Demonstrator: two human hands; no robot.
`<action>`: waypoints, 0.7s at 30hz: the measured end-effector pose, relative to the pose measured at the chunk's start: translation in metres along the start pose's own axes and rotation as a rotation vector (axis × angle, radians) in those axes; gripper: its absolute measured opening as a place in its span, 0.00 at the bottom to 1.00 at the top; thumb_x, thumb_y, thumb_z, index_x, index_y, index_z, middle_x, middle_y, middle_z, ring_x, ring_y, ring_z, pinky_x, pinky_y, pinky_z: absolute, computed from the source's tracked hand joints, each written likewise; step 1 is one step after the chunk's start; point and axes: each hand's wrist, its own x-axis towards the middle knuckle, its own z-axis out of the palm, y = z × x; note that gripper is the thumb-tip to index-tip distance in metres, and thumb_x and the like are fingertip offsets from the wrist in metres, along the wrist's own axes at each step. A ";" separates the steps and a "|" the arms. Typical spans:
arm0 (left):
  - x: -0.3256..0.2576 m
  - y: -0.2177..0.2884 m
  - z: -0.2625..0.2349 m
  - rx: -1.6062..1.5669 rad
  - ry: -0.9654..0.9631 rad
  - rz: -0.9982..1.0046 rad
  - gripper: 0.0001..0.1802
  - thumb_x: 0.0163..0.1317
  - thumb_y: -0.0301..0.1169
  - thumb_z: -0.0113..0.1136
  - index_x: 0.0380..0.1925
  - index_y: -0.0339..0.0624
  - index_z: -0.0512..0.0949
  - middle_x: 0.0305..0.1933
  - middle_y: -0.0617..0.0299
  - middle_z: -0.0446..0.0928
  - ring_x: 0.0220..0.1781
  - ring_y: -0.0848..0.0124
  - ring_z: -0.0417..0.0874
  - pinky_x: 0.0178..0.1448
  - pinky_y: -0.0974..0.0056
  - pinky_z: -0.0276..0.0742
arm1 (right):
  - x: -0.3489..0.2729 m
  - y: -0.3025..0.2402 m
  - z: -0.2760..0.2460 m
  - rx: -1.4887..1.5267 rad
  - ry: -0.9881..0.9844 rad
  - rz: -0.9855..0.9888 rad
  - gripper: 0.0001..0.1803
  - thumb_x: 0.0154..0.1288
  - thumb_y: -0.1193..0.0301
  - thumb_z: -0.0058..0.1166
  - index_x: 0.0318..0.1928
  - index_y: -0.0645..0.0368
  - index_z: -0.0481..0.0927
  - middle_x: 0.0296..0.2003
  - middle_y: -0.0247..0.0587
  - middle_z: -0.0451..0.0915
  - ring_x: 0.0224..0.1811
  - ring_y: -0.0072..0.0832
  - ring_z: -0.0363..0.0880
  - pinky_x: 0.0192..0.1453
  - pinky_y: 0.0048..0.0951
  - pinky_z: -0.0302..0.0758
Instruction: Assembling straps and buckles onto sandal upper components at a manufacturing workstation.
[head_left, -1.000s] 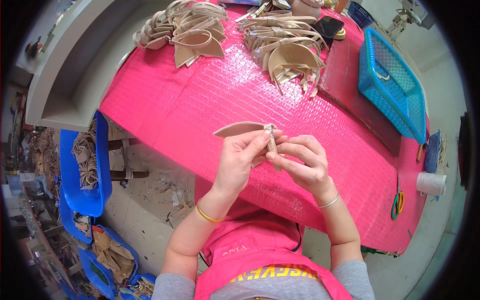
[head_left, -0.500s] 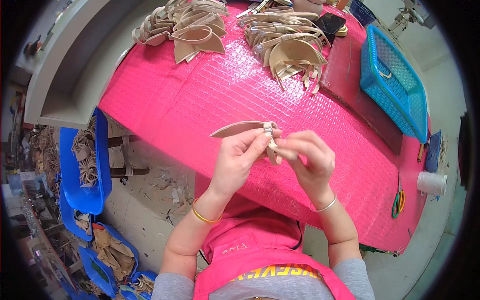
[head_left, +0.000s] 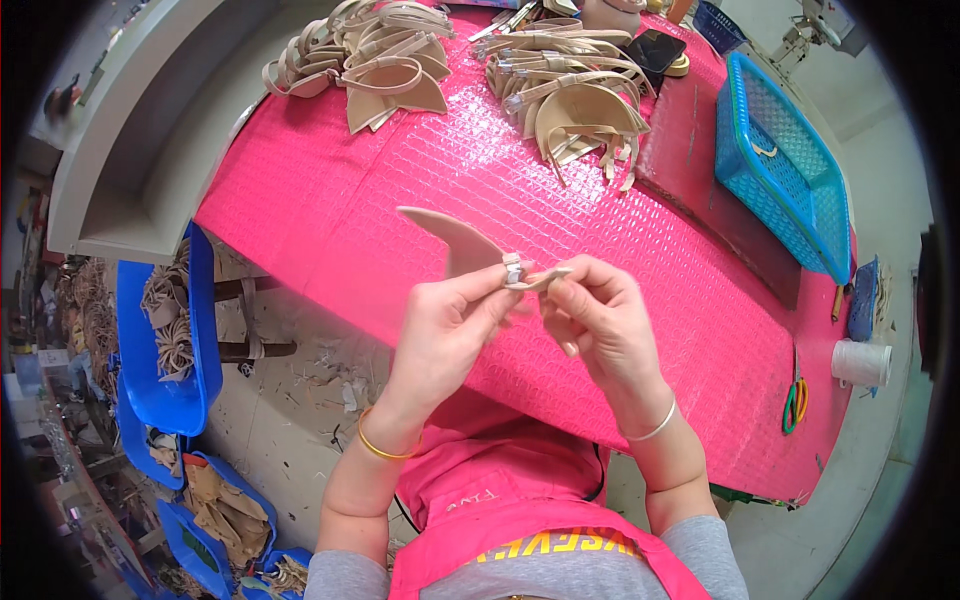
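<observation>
Above the near edge of the pink-covered table (head_left: 330, 230), my left hand (head_left: 445, 330) pinches a beige leather shoe-upper piece (head_left: 450, 235) beside its small silver buckle (head_left: 513, 270). The wide curved part of that piece sticks up and to the left, beyond my fingers. My right hand (head_left: 600, 315) is closed, thumb and forefinger gripping the end of the beige strap (head_left: 535, 281) that runs right from the buckle. Part of the piece is hidden behind my left fingers.
Matching beige strapped pieces form a left pile (head_left: 395, 80) and a right pile (head_left: 575, 110) at the far side. A turquoise basket (head_left: 790, 190), dark red board (head_left: 710, 190), scissors (head_left: 796, 405) and white thread spool (head_left: 861, 363) are on the right. Blue bins (head_left: 165, 400) stand lower left.
My right hand has turned and now pulls the strap end out to the right. The wide part of the piece has swung upward and left, while my left hand has shifted slightly left.
</observation>
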 end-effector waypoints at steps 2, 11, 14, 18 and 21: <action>0.002 -0.005 -0.002 0.018 -0.007 0.031 0.12 0.57 0.21 0.51 0.41 0.29 0.73 0.35 0.59 0.77 0.34 0.78 0.75 0.38 0.75 0.72 | 0.000 0.012 0.000 0.400 -0.048 0.211 0.04 0.59 0.72 0.50 0.28 0.57 0.72 0.18 0.26 0.68 0.14 0.10 0.59 0.15 0.12 0.55; 0.011 -0.017 -0.010 0.221 0.024 0.200 0.17 0.50 0.16 0.54 0.43 0.36 0.74 0.28 0.62 0.78 0.27 0.82 0.73 0.28 0.77 0.68 | 0.004 0.024 0.004 0.425 -0.016 0.300 0.10 0.55 0.71 0.50 0.22 0.52 0.64 0.16 0.24 0.62 0.11 0.12 0.51 0.14 0.15 0.47; 0.014 -0.020 -0.008 0.420 0.050 0.320 0.11 0.47 0.17 0.56 0.34 0.34 0.77 0.25 0.61 0.78 0.26 0.81 0.74 0.28 0.76 0.69 | 0.007 0.024 0.002 0.428 -0.016 0.313 0.10 0.55 0.71 0.50 0.22 0.52 0.64 0.15 0.24 0.61 0.11 0.12 0.51 0.14 0.16 0.46; 0.012 -0.024 -0.007 0.604 0.139 0.491 0.08 0.45 0.18 0.58 0.29 0.33 0.78 0.24 0.57 0.78 0.24 0.75 0.77 0.28 0.73 0.71 | 0.009 0.025 0.000 0.414 -0.058 0.305 0.10 0.55 0.72 0.50 0.22 0.52 0.64 0.15 0.24 0.62 0.11 0.12 0.51 0.14 0.16 0.47; 0.008 -0.024 -0.001 0.659 0.183 0.530 0.06 0.46 0.20 0.58 0.27 0.36 0.76 0.24 0.55 0.76 0.24 0.64 0.78 0.26 0.67 0.71 | 0.013 0.030 -0.009 0.480 -0.156 0.295 0.09 0.56 0.72 0.50 0.23 0.53 0.64 0.15 0.24 0.62 0.11 0.12 0.51 0.14 0.16 0.48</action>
